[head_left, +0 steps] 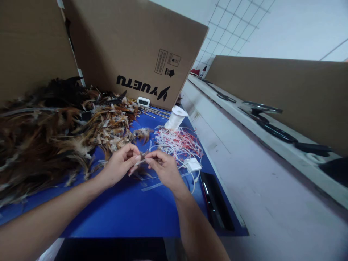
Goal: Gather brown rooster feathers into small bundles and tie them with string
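My left hand [118, 165] and right hand [165, 168] together pinched a small pale piece [141, 161], apparently unfinished, in from the table's [122, 217] near edge, with many feathers [62, 141] left heaped toward its left edge.

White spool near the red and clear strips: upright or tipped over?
Upright: the white spool stands on end, with its round, holed end facing up.

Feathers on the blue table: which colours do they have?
The feathers are brown, tan, black and whitish, best seen in head view.
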Demonstrator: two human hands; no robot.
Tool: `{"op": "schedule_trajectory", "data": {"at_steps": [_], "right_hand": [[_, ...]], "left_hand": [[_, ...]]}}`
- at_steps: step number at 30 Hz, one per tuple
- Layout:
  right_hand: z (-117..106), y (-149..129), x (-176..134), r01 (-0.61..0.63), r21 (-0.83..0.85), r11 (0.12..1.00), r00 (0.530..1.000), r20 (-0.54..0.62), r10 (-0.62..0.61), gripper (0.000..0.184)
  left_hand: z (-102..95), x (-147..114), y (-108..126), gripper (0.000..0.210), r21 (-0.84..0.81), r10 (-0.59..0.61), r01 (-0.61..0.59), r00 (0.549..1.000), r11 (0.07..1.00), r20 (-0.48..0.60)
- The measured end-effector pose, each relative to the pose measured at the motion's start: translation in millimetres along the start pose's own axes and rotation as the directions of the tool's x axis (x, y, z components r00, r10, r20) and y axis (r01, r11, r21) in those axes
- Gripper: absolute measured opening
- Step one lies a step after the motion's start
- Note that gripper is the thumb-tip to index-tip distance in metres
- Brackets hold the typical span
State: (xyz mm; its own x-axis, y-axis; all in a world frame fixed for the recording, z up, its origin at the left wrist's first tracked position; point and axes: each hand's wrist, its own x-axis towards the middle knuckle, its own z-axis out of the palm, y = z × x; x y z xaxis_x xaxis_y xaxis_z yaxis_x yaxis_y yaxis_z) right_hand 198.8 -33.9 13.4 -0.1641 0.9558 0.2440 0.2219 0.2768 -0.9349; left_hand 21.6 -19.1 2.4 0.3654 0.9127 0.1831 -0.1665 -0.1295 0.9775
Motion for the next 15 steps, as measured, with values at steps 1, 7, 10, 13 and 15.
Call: {"op": "schedule_trajectory", "data": {"at_steps": [1,7,10,13,15], "right_hand": [[-0.8,-0.5,-0.3,0.014,-0.04,0.999,1.0,-0.012,-0.014,0.006],[-2.7,-3.0,-1.3,0.08,-0.139,0.987,0.997,0.01,-0.079,0.012],[-2.4,-3.1,-1.5,0.092,-0.138,0.986,0.996,0.016,-0.09,0.013],[-2.9,-4.3,-1.7,0.093,-0.153,0.984,0.996,0.003,-0.093,0.009],[-3.7,-5.9,-1.8,0.095,-0.163,0.982,0.995,0.0,-0.096,0.007]], "left_hand": [[0.2,-0.1,0.3,0.02,-0.013,-0.008,0.009,1.0,1.0,0.006],[1.1,-0.1,1.0,0.024,-0.033,-0.065,0.067,0.997,0.997,0.041],[1.5,0.2,1.1,0.026,-0.035,-0.086,0.089,0.994,0.995,0.067],[1.9,0.6,0.8,0.027,-0.056,-0.105,0.11,0.991,0.992,0.081],[1.8,0.7,0.3,0.027,-0.064,-0.117,0.123,0.989,0.99,0.088]]}}
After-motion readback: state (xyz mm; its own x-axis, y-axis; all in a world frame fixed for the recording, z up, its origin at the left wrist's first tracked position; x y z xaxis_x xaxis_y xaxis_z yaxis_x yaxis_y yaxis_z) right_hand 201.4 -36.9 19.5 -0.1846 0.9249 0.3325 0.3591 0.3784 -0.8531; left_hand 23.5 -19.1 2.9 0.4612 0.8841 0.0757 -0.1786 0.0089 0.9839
